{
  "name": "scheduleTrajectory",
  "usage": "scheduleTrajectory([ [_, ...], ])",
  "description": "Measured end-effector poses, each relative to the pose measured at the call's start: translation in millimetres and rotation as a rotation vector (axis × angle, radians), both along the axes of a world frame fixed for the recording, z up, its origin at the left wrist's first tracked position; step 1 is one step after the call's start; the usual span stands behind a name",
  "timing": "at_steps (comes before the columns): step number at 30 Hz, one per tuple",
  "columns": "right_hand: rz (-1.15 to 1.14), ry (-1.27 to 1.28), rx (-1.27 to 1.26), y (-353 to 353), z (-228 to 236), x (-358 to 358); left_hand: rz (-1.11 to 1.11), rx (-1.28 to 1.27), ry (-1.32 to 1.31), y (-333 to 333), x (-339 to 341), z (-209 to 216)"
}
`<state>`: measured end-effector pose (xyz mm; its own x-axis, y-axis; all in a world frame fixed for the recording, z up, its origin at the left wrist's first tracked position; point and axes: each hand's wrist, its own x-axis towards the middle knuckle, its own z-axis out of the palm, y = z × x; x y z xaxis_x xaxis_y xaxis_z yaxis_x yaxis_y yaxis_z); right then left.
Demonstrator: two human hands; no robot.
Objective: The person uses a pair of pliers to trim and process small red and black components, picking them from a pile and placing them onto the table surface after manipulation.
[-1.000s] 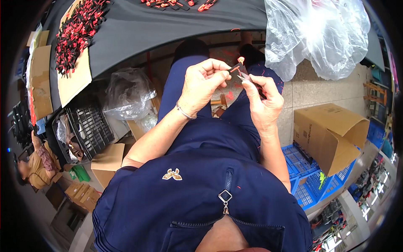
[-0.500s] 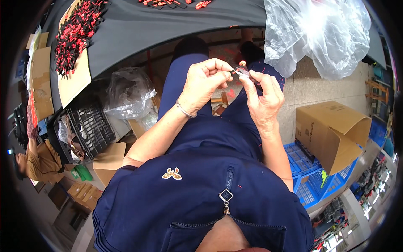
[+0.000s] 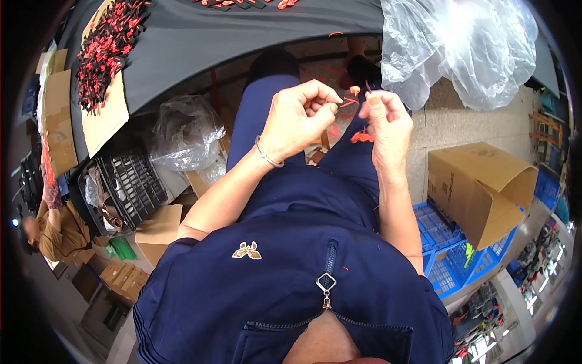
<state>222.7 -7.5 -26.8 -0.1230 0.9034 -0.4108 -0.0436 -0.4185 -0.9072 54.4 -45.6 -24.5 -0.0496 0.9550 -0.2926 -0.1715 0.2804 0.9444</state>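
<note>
Over my lap, my left hand (image 3: 303, 116) pinches a short length of red cord (image 3: 348, 102) between thumb and forefinger. My right hand (image 3: 386, 118) is closed close by on the right. From its fingertips a thin dark pointed piece (image 3: 368, 86) sticks up; its kind is unclear. An orange-red knotted bit (image 3: 355, 90) shows just beyond the fingertips. Below the right fingers, red strands (image 3: 362, 137) lie against or hang before my trouser leg, and I cannot tell which.
Black-and-red corded pieces (image 3: 109, 54) are heaped on cardboard on the dark-covered table (image 3: 242, 39). A clear plastic bag (image 3: 461, 48) drapes over its right edge. An open carton (image 3: 479, 191) rests on a blue crate (image 3: 448, 273) at right. Another person (image 3: 63, 230) stands far left.
My hands have drawn slightly apart, and the right fingers have turned upward. Red cord now shows between the hands, and red strands appear below the right hand.
</note>
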Motion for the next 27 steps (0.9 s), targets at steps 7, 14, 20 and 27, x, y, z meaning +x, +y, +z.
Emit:
scheduleTrajectory([
  [7, 0.148, 0.081, 0.047, 1, -12, -13, -0.051, 0.627, 0.788, -5, 3, -10],
  [14, 0.072, 0.041, 0.253, -1, -14, -15, -0.016, -0.257, -0.242, -8, 1, -8],
  [20, 0.021, -0.058, 0.244, -6, 2, -19, 0.077, -0.306, -0.512, -8, -2, -13],
  [27, 0.04, -0.55, 0.685, -18, -11, -6, 0.138, -0.209, -0.574, -8, 7, -13],
])
